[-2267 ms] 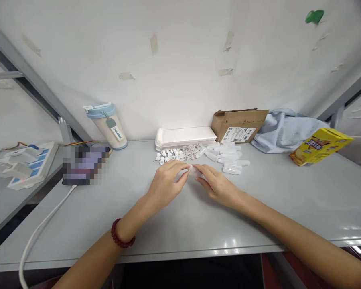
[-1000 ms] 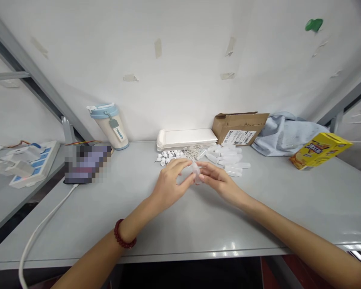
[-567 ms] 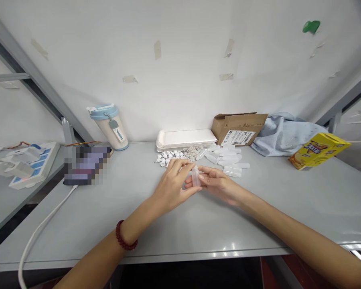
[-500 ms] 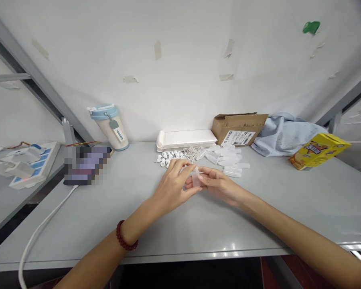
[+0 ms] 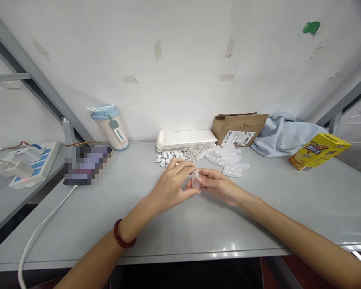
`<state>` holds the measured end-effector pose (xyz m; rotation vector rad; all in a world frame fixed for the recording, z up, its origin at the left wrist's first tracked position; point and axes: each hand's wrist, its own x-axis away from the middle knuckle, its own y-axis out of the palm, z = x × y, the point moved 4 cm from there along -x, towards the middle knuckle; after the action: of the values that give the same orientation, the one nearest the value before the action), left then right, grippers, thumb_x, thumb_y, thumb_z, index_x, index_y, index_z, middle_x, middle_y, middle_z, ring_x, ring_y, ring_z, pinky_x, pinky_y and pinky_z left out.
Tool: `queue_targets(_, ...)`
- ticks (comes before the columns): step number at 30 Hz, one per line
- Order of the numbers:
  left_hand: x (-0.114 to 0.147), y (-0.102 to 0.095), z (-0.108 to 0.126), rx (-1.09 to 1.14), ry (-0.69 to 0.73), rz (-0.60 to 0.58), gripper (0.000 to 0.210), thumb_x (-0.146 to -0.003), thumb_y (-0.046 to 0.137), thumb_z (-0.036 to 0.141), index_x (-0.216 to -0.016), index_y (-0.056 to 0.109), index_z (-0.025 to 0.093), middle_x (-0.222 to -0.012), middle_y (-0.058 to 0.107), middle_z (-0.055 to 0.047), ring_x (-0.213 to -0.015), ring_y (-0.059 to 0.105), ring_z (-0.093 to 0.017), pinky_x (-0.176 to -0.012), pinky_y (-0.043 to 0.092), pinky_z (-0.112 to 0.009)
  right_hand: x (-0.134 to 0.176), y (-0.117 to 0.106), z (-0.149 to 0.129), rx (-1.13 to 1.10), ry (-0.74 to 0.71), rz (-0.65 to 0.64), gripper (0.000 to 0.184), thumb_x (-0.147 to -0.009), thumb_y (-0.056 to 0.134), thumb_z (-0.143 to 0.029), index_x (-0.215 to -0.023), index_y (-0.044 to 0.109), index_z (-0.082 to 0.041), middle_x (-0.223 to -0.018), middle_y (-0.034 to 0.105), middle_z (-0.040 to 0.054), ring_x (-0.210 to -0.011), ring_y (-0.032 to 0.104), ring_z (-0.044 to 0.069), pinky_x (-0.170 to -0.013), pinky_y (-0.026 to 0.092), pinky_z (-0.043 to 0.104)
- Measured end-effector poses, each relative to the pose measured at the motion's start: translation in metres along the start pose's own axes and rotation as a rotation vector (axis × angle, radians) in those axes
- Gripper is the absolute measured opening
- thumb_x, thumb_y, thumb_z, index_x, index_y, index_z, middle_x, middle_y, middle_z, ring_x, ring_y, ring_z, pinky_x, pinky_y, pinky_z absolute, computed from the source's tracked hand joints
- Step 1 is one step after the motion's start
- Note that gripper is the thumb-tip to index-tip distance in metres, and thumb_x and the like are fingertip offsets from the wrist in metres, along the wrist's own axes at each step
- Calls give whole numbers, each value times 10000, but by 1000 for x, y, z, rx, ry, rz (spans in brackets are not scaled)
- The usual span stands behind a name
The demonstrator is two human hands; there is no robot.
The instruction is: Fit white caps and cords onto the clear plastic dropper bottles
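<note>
- In front of the flat white stack [image 5: 186, 137], toward the wearer, a small translucent plastic bottle [image 5: 195, 181] is held nearly upright above the grey tabletop [image 5: 180, 233].
- Nearer the wearer than the stack, the left hand [image 5: 170, 185] spans the bottle lengthwise, parted only as wide as the bottle is long: fingertips at its top, thumb at its base. A dark red beaded bracelet [image 5: 124, 234] circles that wrist.
- Also before the stack, the right hand [image 5: 219, 186] pinches the bottle's side, thumb in front and fingers curled behind, closed to the bottle's width.
- Just in front of the stack's left part are small white caps [image 5: 169, 157]; beside them, before its middle, a tangle of pale loops [image 5: 193, 153].
- Off the stack's front right corner, more translucent bottles [image 5: 228, 155] lie heaped on their sides.
- Right of the stack stand a brown cardboard box [image 5: 240, 129], then a crumpled light-blue cloth [image 5: 284, 134] and a tilted yellow snack box [image 5: 318, 151].
- Well left of the stack are a cream tumbler with a blue lid [image 5: 110, 127] and a blurred-out phone [image 5: 87, 165] on a white cable [image 5: 43, 224].
</note>
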<state>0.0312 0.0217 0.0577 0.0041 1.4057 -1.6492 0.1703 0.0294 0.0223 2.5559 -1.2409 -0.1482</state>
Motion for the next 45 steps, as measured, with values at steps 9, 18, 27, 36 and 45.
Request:
queue_targets(9, -2, -10, -7, 46, -58, -28, 371, -671, 728, 285, -1001, 580, 203, -1030, 622, -52, -993, 460, -244, -849, 435, -409, 0, 2, 0, 161, -19, -17, 422, -829, 605, -309, -1215, 513, -163, -870, 659, 56, -771, 636, 154, -703, 486, 286)
queue_targets(18, 1, -16, -19, 13, -182, -258, 354, -680, 702, 326, -985, 565, 210, -996, 597, -53, -1024, 449, -254, -810, 446, -384, -1, 0, 8, 222, 47, -6, 434, -811, 613, -344, -1181, 500, -149, -1018, 627, 105, -795, 666, 183, -583, 487, 256)
queue_targets(27, 9, -9, -33, -58, -287, -435, 389, -639, 723, 382, -933, 558, 187, -905, 577, -56, -976, 460, -267, -746, 439, -355, -2, -5, 11, 314, 117, 82, 419, -814, 599, -325, -1177, 535, -125, -1048, 650, 132, -747, 648, 150, -530, 469, 229)
queue_targets(36, 10, -9, -36, -68, -293, -474, 377, -684, 685, 347, -994, 543, 187, -980, 565, -69, -1013, 432, -272, -797, 419, -373, -3, -8, 13, 336, 111, 84, 406, -813, 597, -317, -1168, 552, -127, -1032, 653, 125, -714, 630, 129, -508, 447, 214)
queue_targets(45, 14, -7, -40, -51, -297, -492, 375, -692, 658, 371, -1006, 552, 197, -973, 547, -66, -1008, 424, -268, -781, 415, -360, -2, -9, 12, 358, 106, 99, 395, -803, 604, -326, -1146, 573, -132, -1000, 665, 118, -699, 624, 132, -499, 438, 218)
